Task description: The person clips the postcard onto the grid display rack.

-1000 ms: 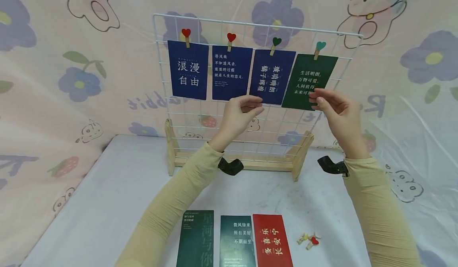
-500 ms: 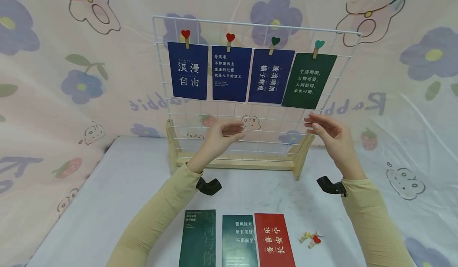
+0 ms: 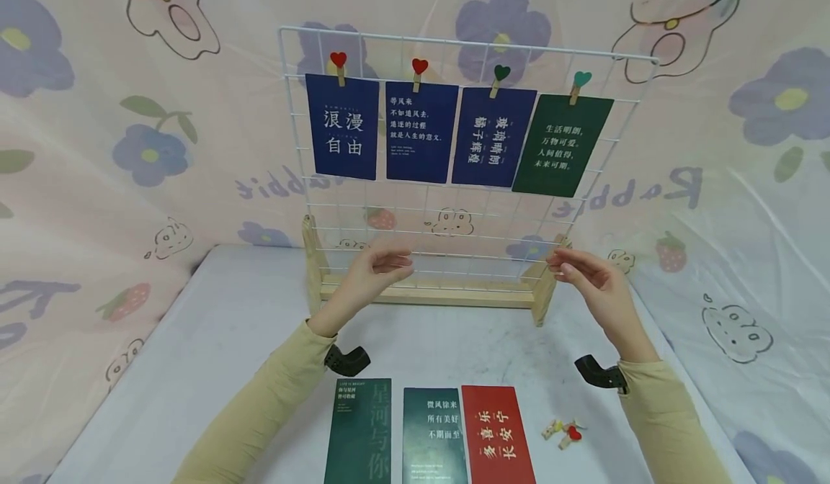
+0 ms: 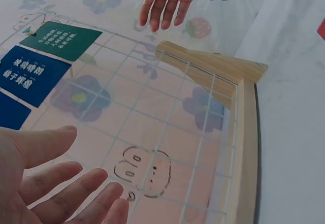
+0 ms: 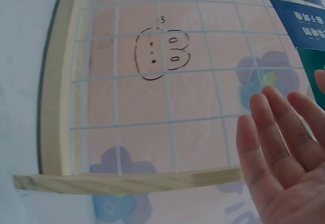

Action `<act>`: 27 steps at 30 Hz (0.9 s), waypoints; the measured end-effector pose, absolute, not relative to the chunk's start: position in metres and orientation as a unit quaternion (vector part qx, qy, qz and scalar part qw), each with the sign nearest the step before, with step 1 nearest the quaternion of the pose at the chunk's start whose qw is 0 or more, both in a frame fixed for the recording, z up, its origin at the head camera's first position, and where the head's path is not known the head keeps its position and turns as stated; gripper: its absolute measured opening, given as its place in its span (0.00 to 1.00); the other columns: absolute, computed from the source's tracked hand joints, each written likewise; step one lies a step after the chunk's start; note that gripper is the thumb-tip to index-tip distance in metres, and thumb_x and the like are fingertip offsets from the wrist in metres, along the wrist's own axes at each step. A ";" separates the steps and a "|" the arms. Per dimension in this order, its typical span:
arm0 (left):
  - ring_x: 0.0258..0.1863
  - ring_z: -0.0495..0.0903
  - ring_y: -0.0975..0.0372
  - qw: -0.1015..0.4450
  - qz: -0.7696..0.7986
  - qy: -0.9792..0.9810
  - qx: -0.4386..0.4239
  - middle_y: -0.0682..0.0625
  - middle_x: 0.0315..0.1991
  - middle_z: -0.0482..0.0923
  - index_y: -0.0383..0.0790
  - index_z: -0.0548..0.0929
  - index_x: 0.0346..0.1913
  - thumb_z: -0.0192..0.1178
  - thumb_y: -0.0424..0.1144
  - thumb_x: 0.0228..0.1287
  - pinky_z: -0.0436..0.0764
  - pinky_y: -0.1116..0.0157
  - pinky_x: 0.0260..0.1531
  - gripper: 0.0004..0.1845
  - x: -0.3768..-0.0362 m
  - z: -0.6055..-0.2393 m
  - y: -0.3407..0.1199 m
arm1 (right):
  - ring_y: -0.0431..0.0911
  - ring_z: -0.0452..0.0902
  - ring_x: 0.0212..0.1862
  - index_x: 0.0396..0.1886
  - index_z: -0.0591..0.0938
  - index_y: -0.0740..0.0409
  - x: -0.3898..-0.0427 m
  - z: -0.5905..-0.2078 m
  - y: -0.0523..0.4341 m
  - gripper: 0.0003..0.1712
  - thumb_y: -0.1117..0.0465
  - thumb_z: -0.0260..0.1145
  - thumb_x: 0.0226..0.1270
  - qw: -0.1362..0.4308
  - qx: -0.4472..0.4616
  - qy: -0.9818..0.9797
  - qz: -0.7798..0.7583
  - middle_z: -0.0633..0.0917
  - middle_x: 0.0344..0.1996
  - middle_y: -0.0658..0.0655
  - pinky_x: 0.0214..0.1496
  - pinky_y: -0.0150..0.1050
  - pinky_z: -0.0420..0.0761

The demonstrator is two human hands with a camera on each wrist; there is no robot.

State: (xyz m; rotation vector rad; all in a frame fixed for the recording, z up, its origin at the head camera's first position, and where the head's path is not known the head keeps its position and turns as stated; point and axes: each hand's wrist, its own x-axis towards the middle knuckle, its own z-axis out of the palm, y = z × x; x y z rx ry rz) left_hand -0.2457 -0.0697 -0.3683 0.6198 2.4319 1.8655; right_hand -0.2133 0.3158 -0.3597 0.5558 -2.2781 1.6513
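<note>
Both hands hover in front of the lower part of a white wire grid rack [image 3: 447, 239] on a wooden stand, and neither holds anything. The left hand [image 3: 372, 271] is left of the middle, its fingers loosely bent; the left wrist view shows its palm and spread fingers [image 4: 76, 188]. The right hand [image 3: 596, 286] is near the stand's right foot [image 3: 545, 289]. Across the rack's upper part hang three blue cards [image 3: 342, 127] and a green card [image 3: 563, 145], each under a small wooden clip with a heart [image 3: 581, 81].
On the white table [image 3: 227, 340] in front lie a long green card [image 3: 359, 433], a shorter green card [image 3: 433, 433] and a red card [image 3: 498, 433]. A few small clips [image 3: 563, 432] lie to their right. A patterned cloth [image 3: 214, 109] hangs behind the rack.
The hands have come down from the lower edges of the hanging cards, toward the table; the left one has also shifted left. The cards hang as before.
</note>
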 end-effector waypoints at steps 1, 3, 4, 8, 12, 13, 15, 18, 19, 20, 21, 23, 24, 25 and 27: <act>0.48 0.80 0.55 0.014 0.595 0.781 0.190 0.44 0.49 0.80 0.36 0.77 0.58 0.64 0.38 0.63 0.79 0.60 0.49 0.21 -0.244 -0.370 -0.073 | 0.44 0.79 0.49 0.59 0.73 0.72 -0.212 -0.364 0.317 0.20 0.65 0.57 0.73 0.128 0.189 -0.791 0.568 0.82 0.49 0.60 0.50 0.30 0.79; 0.48 0.80 0.56 0.024 0.590 0.788 0.175 0.45 0.48 0.81 0.36 0.78 0.58 0.64 0.39 0.64 0.79 0.60 0.49 0.21 -0.241 -0.375 -0.080 | 0.43 0.80 0.48 0.60 0.73 0.71 -0.207 -0.371 0.318 0.20 0.64 0.56 0.73 0.112 0.183 -0.799 0.562 0.82 0.48 0.59 0.49 0.31 0.79; 0.47 0.80 0.56 0.026 0.587 0.791 0.169 0.45 0.48 0.81 0.37 0.78 0.58 0.64 0.39 0.64 0.80 0.61 0.48 0.21 -0.240 -0.377 -0.083 | 0.43 0.80 0.48 0.60 0.72 0.71 -0.205 -0.374 0.319 0.20 0.64 0.56 0.73 0.104 0.181 -0.801 0.561 0.82 0.48 0.60 0.49 0.31 0.80; 0.48 0.79 0.52 0.034 0.576 0.799 0.168 0.41 0.50 0.80 0.33 0.76 0.59 0.62 0.38 0.65 0.79 0.57 0.48 0.21 -0.235 -0.386 -0.098 | 0.43 0.81 0.47 0.61 0.72 0.69 -0.198 -0.387 0.323 0.21 0.62 0.56 0.74 0.073 0.169 -0.812 0.554 0.83 0.48 0.60 0.48 0.32 0.81; 0.50 0.78 0.48 0.065 0.586 0.790 0.167 0.39 0.52 0.78 0.33 0.75 0.60 0.61 0.40 0.67 0.80 0.56 0.48 0.22 -0.231 -0.394 -0.114 | 0.48 0.81 0.47 0.60 0.72 0.71 -0.194 -0.396 0.328 0.21 0.62 0.56 0.74 0.051 0.176 -0.818 0.545 0.82 0.48 0.63 0.46 0.32 0.81; 0.50 0.78 0.48 0.073 0.590 0.787 0.166 0.39 0.51 0.78 0.33 0.75 0.60 0.61 0.40 0.67 0.80 0.57 0.48 0.22 -0.230 -0.396 -0.117 | 0.49 0.81 0.47 0.60 0.72 0.71 -0.193 -0.397 0.329 0.20 0.63 0.55 0.74 0.046 0.180 -0.819 0.543 0.82 0.48 0.65 0.46 0.33 0.81; 0.50 0.78 0.49 0.089 0.596 0.782 0.162 0.38 0.51 0.78 0.33 0.75 0.60 0.61 0.39 0.67 0.81 0.58 0.47 0.22 -0.228 -0.398 -0.123 | 0.50 0.81 0.46 0.60 0.72 0.71 -0.191 -0.401 0.332 0.20 0.64 0.55 0.74 0.038 0.188 -0.818 0.542 0.81 0.48 0.67 0.45 0.33 0.82; 0.50 0.79 0.50 0.107 0.597 0.780 0.157 0.38 0.51 0.79 0.33 0.75 0.60 0.61 0.38 0.66 0.81 0.58 0.47 0.22 -0.225 -0.403 -0.132 | 0.48 0.81 0.46 0.59 0.73 0.70 -0.189 -0.406 0.335 0.19 0.64 0.55 0.74 0.024 0.187 -0.818 0.543 0.81 0.47 0.69 0.45 0.34 0.82; 0.49 0.79 0.51 0.113 0.594 0.782 0.151 0.39 0.51 0.79 0.34 0.75 0.60 0.62 0.38 0.66 0.81 0.58 0.47 0.22 -0.224 -0.404 -0.134 | 0.48 0.81 0.46 0.59 0.73 0.70 -0.188 -0.408 0.335 0.19 0.64 0.55 0.74 0.019 0.184 -0.819 0.543 0.81 0.47 0.69 0.45 0.34 0.82; 0.49 0.79 0.52 0.119 0.592 0.784 0.145 0.40 0.51 0.79 0.34 0.75 0.60 0.62 0.39 0.66 0.81 0.58 0.47 0.21 -0.223 -0.406 -0.137 | 0.47 0.81 0.46 0.59 0.73 0.70 -0.187 -0.410 0.336 0.19 0.63 0.55 0.74 0.014 0.180 -0.820 0.543 0.82 0.47 0.68 0.45 0.34 0.81; 0.49 0.80 0.52 0.125 0.589 0.787 0.138 0.41 0.51 0.79 0.35 0.76 0.59 0.62 0.39 0.66 0.81 0.58 0.47 0.21 -0.221 -0.407 -0.139 | 0.47 0.81 0.46 0.60 0.73 0.70 -0.186 -0.412 0.336 0.20 0.63 0.55 0.74 0.007 0.177 -0.821 0.543 0.82 0.47 0.68 0.46 0.34 0.81; 0.48 0.80 0.53 0.139 0.583 0.791 0.126 0.42 0.50 0.80 0.36 0.76 0.59 0.63 0.41 0.65 0.81 0.58 0.47 0.22 -0.218 -0.411 -0.144 | 0.47 0.81 0.46 0.60 0.72 0.71 -0.183 -0.415 0.338 0.21 0.62 0.55 0.74 -0.005 0.170 -0.825 0.539 0.82 0.47 0.66 0.46 0.36 0.82; 0.48 0.80 0.53 0.144 0.580 0.792 0.124 0.42 0.50 0.80 0.36 0.76 0.59 0.62 0.41 0.65 0.81 0.58 0.47 0.22 -0.216 -0.412 -0.147 | 0.47 0.81 0.46 0.60 0.72 0.71 -0.182 -0.417 0.338 0.21 0.62 0.55 0.74 -0.011 0.166 -0.827 0.537 0.82 0.48 0.65 0.47 0.36 0.82; 0.48 0.80 0.53 0.150 0.578 0.793 0.121 0.41 0.50 0.80 0.36 0.76 0.59 0.62 0.41 0.65 0.81 0.58 0.46 0.22 -0.215 -0.414 -0.149 | 0.48 0.81 0.46 0.60 0.73 0.70 -0.180 -0.419 0.339 0.21 0.61 0.56 0.74 -0.017 0.163 -0.828 0.536 0.82 0.48 0.65 0.47 0.37 0.82; 0.48 0.80 0.53 0.163 0.576 0.792 0.122 0.39 0.50 0.79 0.34 0.75 0.60 0.62 0.41 0.66 0.81 0.57 0.46 0.22 -0.211 -0.417 -0.154 | 0.50 0.81 0.47 0.60 0.73 0.69 -0.177 -0.423 0.340 0.20 0.62 0.56 0.74 -0.029 0.160 -0.829 0.536 0.82 0.48 0.66 0.47 0.39 0.82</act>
